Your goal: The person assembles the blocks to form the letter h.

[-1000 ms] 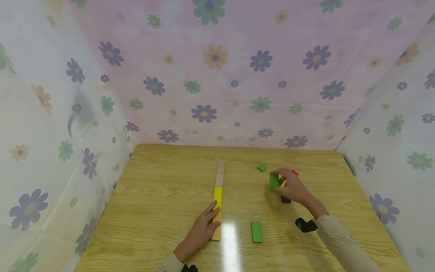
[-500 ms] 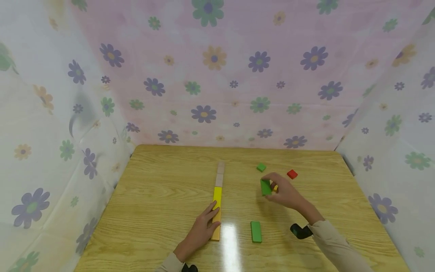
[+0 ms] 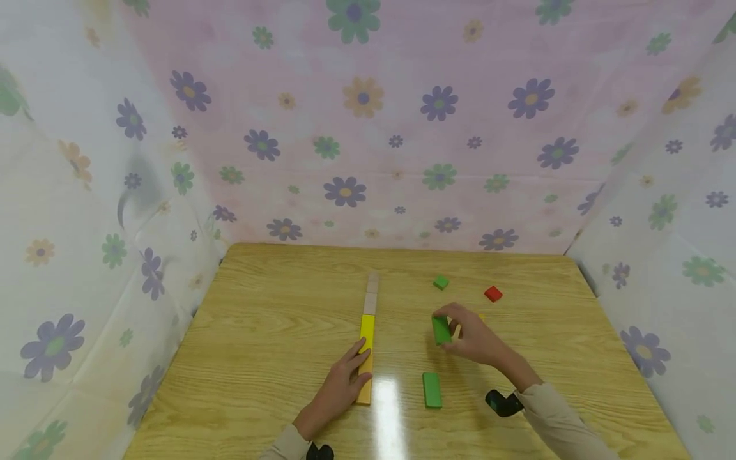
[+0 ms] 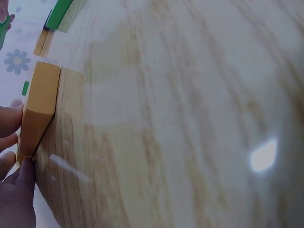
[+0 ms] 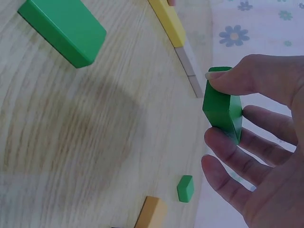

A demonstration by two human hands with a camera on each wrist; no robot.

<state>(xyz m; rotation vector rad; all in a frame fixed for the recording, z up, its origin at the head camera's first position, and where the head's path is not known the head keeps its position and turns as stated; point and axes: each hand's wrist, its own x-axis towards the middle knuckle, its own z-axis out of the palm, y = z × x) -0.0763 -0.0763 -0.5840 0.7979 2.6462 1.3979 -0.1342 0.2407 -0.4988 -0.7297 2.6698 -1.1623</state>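
A straight row runs away from the person: an orange block, a yellow block and two pale blocks. My left hand rests on the yellow and orange blocks with extended fingers; in the left wrist view its fingertips touch the orange block. Between thumb and fingers, my right hand pinches a green block right of the row. The right wrist view shows this green block tilted, held above the table. A second green block lies nearer the person.
Behind the right hand lie a small green block and a red block. An orange block shows in the right wrist view, mostly hidden by the hand from the head. Flowered cloth surrounds the table's back and sides.
My right hand has carried the green block leftward and toward the person, uncovering the red block. My left hand has stayed on the row.
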